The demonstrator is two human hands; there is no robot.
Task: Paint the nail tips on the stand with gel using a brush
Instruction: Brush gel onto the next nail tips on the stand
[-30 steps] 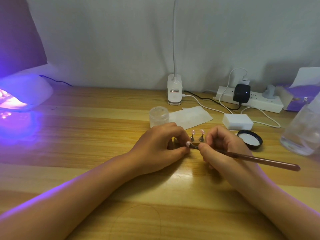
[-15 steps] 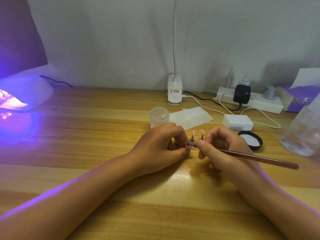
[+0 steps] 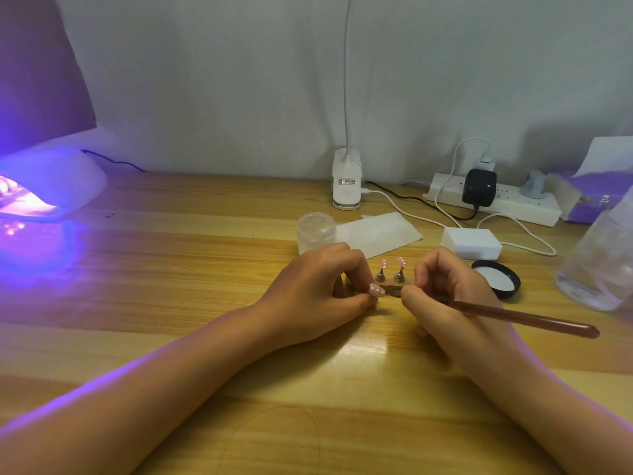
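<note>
My left hand rests on the wooden table and pinches a pink nail tip with white dots between thumb and fingers. My right hand grips a long brown brush; the brush head lies against the held nail tip. Just behind the hands, two more pink nail tips stand upright on small metal stands. The stand under the held tip is hidden by my fingers.
A clear gel jar and white paper sheet lie behind my left hand. A black jar lid, white block, power strip, lamp base and plastic bottle sit right; a lit UV lamp glows far left.
The brush head has shifted slightly along the held nail tip, and my right hand has moved a little with it. My left hand stays put.
</note>
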